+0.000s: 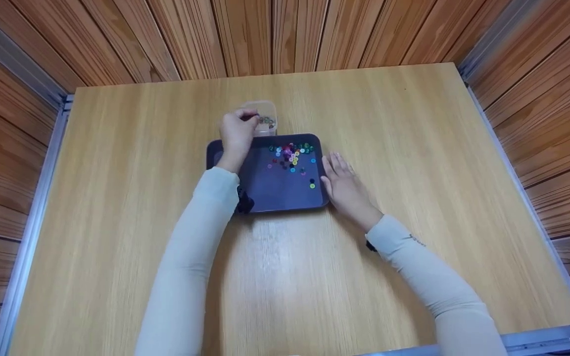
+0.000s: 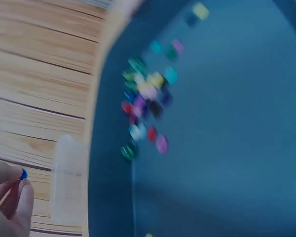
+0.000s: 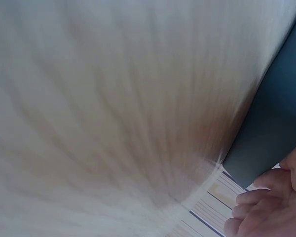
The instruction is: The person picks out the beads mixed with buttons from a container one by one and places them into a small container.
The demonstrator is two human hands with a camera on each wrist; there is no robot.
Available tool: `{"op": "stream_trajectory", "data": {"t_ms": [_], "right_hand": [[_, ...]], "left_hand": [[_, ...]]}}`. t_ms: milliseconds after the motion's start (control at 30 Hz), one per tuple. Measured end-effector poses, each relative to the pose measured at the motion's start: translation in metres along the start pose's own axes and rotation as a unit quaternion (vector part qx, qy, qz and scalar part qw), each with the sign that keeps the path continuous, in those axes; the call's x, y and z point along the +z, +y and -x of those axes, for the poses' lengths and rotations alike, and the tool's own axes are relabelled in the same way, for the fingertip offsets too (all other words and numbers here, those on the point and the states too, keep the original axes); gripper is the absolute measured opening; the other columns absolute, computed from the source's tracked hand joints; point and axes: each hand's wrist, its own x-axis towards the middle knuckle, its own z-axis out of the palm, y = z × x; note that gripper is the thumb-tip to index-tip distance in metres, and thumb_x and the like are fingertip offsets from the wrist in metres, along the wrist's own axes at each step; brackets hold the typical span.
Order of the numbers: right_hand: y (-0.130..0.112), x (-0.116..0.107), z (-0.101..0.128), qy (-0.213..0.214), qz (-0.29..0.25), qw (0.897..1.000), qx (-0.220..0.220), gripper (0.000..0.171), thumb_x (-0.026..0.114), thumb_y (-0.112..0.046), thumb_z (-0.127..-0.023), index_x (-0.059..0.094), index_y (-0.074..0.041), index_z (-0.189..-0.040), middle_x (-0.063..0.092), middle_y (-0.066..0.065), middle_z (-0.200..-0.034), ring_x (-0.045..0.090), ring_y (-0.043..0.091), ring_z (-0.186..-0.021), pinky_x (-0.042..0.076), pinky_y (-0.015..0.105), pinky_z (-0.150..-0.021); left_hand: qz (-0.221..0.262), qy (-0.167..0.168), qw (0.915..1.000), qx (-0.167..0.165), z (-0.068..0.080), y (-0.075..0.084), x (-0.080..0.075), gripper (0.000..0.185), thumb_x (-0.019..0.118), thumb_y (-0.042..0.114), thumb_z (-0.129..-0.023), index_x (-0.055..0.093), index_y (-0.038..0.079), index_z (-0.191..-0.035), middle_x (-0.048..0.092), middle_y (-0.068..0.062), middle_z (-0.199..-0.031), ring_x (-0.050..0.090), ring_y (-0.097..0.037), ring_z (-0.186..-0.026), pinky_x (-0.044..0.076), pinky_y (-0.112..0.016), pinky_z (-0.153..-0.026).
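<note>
My left hand [image 1: 237,132] is over the left side of a small clear plastic box [image 1: 272,110]. Its thumb and fingertips pinch a small blue button [image 2: 23,174]. Inside the box lie several small greenish and brownish pieces [image 1: 266,120]. Just in front of it sits a dark blue tray [image 1: 280,195], with many colourful buttons [image 1: 292,159] scattered mostly towards its back right. My right hand [image 1: 348,190] lies with straight fingers along the tray's right edge, fingertips right at the rim. The right wrist view shows this hand's curved fingers [image 3: 256,197] beside the tray wall [image 3: 266,133].
A light wooden table [image 1: 413,148] carries the tray and box. Wood-plank walls [image 1: 245,39] stand behind it and at both sides, with metal rails [image 1: 32,237] along the edges. A dark wrist strap [image 1: 244,201] on the left arm overlaps the tray's front left corner.
</note>
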Motion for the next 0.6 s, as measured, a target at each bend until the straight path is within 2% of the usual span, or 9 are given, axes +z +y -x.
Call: {"op": "stream_trajectory", "data": {"t_ms": [67, 133, 333, 467, 600], "right_hand": [[0.0001, -0.0003, 0.0007, 0.000, -0.002, 1.000, 0.001, 0.057, 0.028, -0.033, -0.109, 0.014, -0.006, -0.158, 0.010, 0.018, -0.167, 0.006, 0.033, -0.155, 0.010, 0.047, -0.126], [0.0000, -0.0004, 0.0011, 0.002, -0.004, 1.000, 0.002, 0.057, 0.028, -0.033, -0.109, 0.015, -0.006, -0.158, 0.010, 0.018, -0.167, 0.006, 0.033, -0.155, 0.010, 0.047, -0.126], [0.0002, 0.0005, 0.0017, 0.006, -0.008, 1.000, 0.002, 0.057, 0.029, -0.032, -0.109, 0.016, -0.005, -0.158, 0.012, 0.019, -0.166, 0.007, 0.033, -0.155, 0.010, 0.048, -0.126], [-0.0003, 0.0004, 0.0013, 0.002, -0.004, 1.000, 0.003, 0.057, 0.029, -0.032, -0.109, 0.017, -0.005, -0.158, 0.013, 0.019, -0.166, 0.008, 0.033, -0.155, 0.011, 0.049, -0.126], [0.0001, -0.0002, 0.0004, -0.008, 0.004, 1.000, 0.011, 0.058, 0.026, -0.035, -0.109, 0.014, -0.007, -0.159, 0.010, 0.016, -0.167, 0.005, 0.031, -0.156, 0.010, 0.048, -0.126]], "left_hand": [[-0.059, -0.006, 0.9978, 0.031, -0.0001, -0.0001, 0.0005, 0.020, 0.066, 0.010, -0.094, 0.075, 0.005, -0.111, 0.074, -0.008, -0.113, 0.066, -0.014, -0.100, 0.054, -0.024, -0.086], [-0.095, -0.012, 0.9938, 0.056, -0.0001, 0.0003, 0.0006, 0.021, 0.064, 0.009, -0.095, 0.074, 0.005, -0.113, 0.073, -0.009, -0.114, 0.067, -0.018, -0.105, 0.054, -0.028, -0.091], [-0.147, -0.022, 0.9837, 0.101, -0.0018, -0.0012, 0.0007, 0.021, 0.062, 0.007, -0.096, 0.074, 0.003, -0.113, 0.072, -0.012, -0.116, 0.067, -0.022, -0.107, 0.054, -0.032, -0.094], [-0.157, -0.037, 0.9827, 0.092, -0.0035, -0.0050, 0.0008, 0.022, 0.060, 0.009, -0.098, 0.073, 0.003, -0.114, 0.071, -0.012, -0.116, 0.066, -0.021, -0.103, 0.056, -0.031, -0.091], [-0.144, -0.049, 0.9861, 0.066, -0.0049, -0.0058, -0.0001, 0.023, 0.059, 0.010, -0.099, 0.072, 0.005, -0.117, 0.071, -0.010, -0.117, 0.065, -0.018, -0.101, 0.056, -0.030, -0.089]]}}
